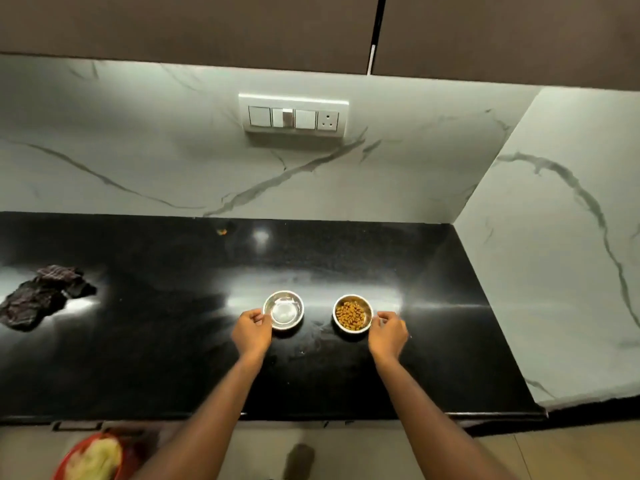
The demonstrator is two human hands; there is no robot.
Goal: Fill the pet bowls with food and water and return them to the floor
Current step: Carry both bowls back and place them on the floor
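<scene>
Two small steel pet bowls stand side by side on the black countertop (173, 341). The left bowl (283, 310) looks to hold clear water. The right bowl (352, 313) is filled with brown kibble. My left hand (252, 332) pinches the left bowl's rim at its left side, fingers curled. On the right side of the kibble bowl, my right hand (387, 332) has its curled fingers at the rim. Both bowls sit flat on the counter.
A dark crumpled cloth (41, 296) lies at the counter's left. A switch panel (293, 114) is on the marble backsplash, and a marble side wall (561, 254) closes the right end. Below the counter edge, a red basin (90, 457) with pale contents sits on the floor.
</scene>
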